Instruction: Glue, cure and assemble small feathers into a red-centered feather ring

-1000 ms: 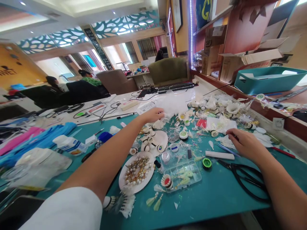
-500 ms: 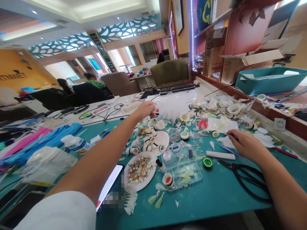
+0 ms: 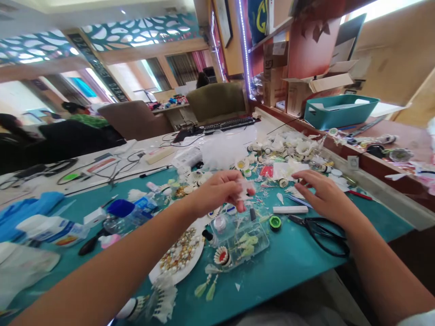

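My left hand (image 3: 222, 192) is closed, with a small whitish, see-through piece (image 3: 245, 189) pinched between thumb and fingers; its kind is not clear. It hovers over a clear compartment box (image 3: 260, 246) with pale green leaf-shaped pieces in it. My right hand (image 3: 322, 194) is held with thumb and fingers apart and nothing visible between them. Below its fingers lie white feathers, blue tweezers (image 3: 295, 199) and a white bar (image 3: 290, 209). Black-handled scissors (image 3: 326, 233) rest by my right wrist. Near the box stand a cut shuttlecock base (image 3: 222, 256) and a green-topped jar (image 3: 275, 222).
A plate (image 3: 159, 271) of beads is partly behind my left forearm. Shuttlecocks and feathers heap up at the back right (image 3: 295, 147). A white bottle (image 3: 50, 228) lies on the left, a keyboard (image 3: 231, 124) at the back, and a teal basket (image 3: 340, 113) on the right ledge.
My left hand has come back from the white plastic at the rear, bringing the small see-through piece nearer. My right hand stays over the feathers, its fingers more spread. The view has turned right.
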The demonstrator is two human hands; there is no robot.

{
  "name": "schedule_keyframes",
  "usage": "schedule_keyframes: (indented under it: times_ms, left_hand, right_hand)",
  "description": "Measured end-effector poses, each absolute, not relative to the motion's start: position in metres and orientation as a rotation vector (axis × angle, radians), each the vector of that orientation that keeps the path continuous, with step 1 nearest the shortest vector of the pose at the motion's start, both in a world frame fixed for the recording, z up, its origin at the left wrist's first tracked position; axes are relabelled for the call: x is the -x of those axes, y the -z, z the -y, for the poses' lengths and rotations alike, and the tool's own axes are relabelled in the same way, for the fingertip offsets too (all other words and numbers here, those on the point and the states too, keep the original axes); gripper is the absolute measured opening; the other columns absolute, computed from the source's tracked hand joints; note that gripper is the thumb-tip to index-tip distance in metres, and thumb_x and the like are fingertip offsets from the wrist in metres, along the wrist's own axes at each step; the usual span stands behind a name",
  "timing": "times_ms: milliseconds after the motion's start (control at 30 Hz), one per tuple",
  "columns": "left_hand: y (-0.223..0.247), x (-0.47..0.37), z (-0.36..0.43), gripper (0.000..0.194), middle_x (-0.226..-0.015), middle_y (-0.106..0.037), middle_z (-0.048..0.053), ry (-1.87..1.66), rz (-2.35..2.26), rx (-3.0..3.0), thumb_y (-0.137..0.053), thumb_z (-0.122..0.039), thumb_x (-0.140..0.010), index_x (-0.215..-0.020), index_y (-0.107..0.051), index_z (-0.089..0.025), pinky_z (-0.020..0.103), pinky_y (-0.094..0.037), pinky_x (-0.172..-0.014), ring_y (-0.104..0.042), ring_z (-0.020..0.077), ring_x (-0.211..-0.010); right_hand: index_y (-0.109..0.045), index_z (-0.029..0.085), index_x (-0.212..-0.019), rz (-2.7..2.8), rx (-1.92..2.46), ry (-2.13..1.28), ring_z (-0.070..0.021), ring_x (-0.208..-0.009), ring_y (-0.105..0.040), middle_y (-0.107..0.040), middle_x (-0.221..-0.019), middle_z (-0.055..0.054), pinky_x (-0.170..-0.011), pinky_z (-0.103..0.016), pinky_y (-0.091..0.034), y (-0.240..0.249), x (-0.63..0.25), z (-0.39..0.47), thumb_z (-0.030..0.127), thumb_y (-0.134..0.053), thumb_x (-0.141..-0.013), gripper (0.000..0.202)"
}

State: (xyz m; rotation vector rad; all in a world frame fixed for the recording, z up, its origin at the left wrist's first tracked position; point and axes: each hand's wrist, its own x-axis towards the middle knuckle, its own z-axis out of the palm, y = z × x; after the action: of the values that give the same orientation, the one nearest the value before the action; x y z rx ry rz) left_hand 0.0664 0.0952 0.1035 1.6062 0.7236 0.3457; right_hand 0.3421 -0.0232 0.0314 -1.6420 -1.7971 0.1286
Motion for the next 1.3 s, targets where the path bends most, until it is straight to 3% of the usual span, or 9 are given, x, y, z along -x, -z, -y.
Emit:
schedule_keyframes:
  times_ms: [100, 200, 333, 467, 733, 933, 1100, 1200, 1300]
  left_hand:
    - [-0.104, -0.079, -0.062, 0.015, -0.079, -0.073, 0.003, -0.248, -0.595, -1.574, -0.067, -0.029, -0.075, -0.079, -0.061, -0.017, 0.028, -0.055, -0.054, -0.067, 0.0133, -0.051]
    - [-0.100, -0.086, -0.043, 0.019, -0.060, -0.064, -0.002, -0.262, -0.548, -1.548, -0.069, -0.033, -0.075, -0.074, -0.057, -0.019, 0.023, -0.050, -0.051, -0.064, 0.0122, -0.049]
    - [-0.091, -0.089, -0.034, 0.023, -0.058, -0.063, -0.004, -0.348, -0.571, -1.528, -0.067, -0.038, -0.078, -0.073, -0.052, -0.021, 0.023, -0.050, -0.051, -0.062, 0.0119, -0.049]
    - [-0.087, -0.087, -0.030, 0.024, -0.060, -0.066, -0.001, -0.410, -0.597, -1.560, -0.068, -0.039, -0.081, -0.074, -0.055, -0.020, 0.023, -0.049, -0.051, -0.064, 0.0133, -0.053]
    - [-0.080, -0.082, -0.027, 0.033, -0.062, -0.066, -0.003, -0.496, -0.661, -1.595, -0.072, -0.049, -0.084, -0.078, -0.059, -0.020, 0.024, -0.051, -0.054, -0.062, 0.0123, -0.053]
    - [-0.080, -0.073, -0.024, 0.039, -0.058, -0.058, -0.004, -0.529, -0.755, -1.583, -0.077, -0.058, -0.077, -0.077, -0.067, -0.021, 0.027, -0.052, -0.056, -0.061, 0.0144, -0.053]
    - [-0.081, -0.054, -0.024, 0.039, -0.055, -0.056, -0.003, -0.519, -0.922, -1.541, -0.076, -0.059, -0.076, -0.088, -0.075, -0.021, 0.024, -0.044, -0.048, -0.062, 0.0166, -0.055]
    - [-0.079, -0.041, -0.024, 0.046, -0.054, -0.051, -0.004, -0.494, -0.988, -1.481, -0.076, -0.061, -0.075, -0.094, -0.075, -0.020, 0.022, -0.038, -0.044, -0.062, 0.0172, -0.057]
    - [-0.078, -0.031, -0.024, 0.047, -0.052, -0.049, -0.005, -0.459, -0.967, -1.425, -0.077, -0.063, -0.074, -0.089, -0.073, -0.019, 0.023, -0.040, -0.047, -0.059, 0.0156, -0.054]
  right_hand:
    - [-0.060, 0.025, -0.130, 1.655, 1.420, -0.545, -0.0223, -0.096, -0.070, -0.071, -0.117, -0.010, -0.082, -0.034, -0.059, -0.054, -0.293, 0.050, 0.049, -0.058, -0.098, 0.040]
    - [-0.054, 0.027, -0.136, 1.509, 1.188, -0.985, -0.0190, -0.085, -0.072, -0.073, -0.102, -0.005, -0.075, -0.032, -0.060, -0.055, -0.257, 0.062, 0.046, -0.072, -0.091, 0.052]
    - [-0.055, 0.024, -0.124, 1.176, 0.927, -1.230, -0.0175, -0.076, -0.074, -0.072, -0.084, 0.000, -0.070, -0.030, -0.061, -0.045, -0.241, 0.058, 0.043, -0.078, -0.085, 0.049]
    - [-0.062, 0.021, -0.105, 1.065, 0.944, -1.212, -0.0117, -0.054, -0.064, -0.067, -0.066, 0.003, -0.051, -0.023, -0.053, -0.044, -0.239, 0.051, 0.047, -0.084, -0.077, 0.044]
    - [-0.068, 0.019, -0.080, 1.010, 0.973, -1.046, -0.0117, -0.051, -0.063, -0.066, -0.063, 0.002, -0.048, -0.024, -0.055, -0.045, -0.238, 0.050, 0.049, -0.088, -0.071, 0.037]
    - [-0.069, 0.019, -0.079, 1.066, 1.040, -1.024, -0.0116, -0.052, -0.062, -0.066, -0.063, 0.001, -0.049, -0.024, -0.055, -0.047, -0.240, 0.049, 0.051, -0.087, -0.071, 0.038]
    - [-0.068, 0.019, -0.079, 1.165, 1.134, -0.975, -0.0105, -0.049, -0.058, -0.065, -0.062, 0.001, -0.045, -0.023, -0.051, -0.052, -0.253, 0.048, 0.053, -0.083, -0.075, 0.037]
    - [-0.068, 0.018, -0.081, 1.158, 1.225, -0.834, -0.0110, -0.048, -0.057, -0.065, -0.062, 0.000, -0.044, -0.023, -0.048, -0.050, -0.266, 0.041, 0.053, -0.079, -0.078, 0.036]
    - [-0.068, 0.018, -0.083, 1.158, 1.297, -0.738, -0.0122, -0.050, -0.059, -0.066, -0.063, -0.001, -0.047, -0.024, -0.049, -0.045, -0.275, 0.027, 0.051, -0.077, -0.081, 0.034]
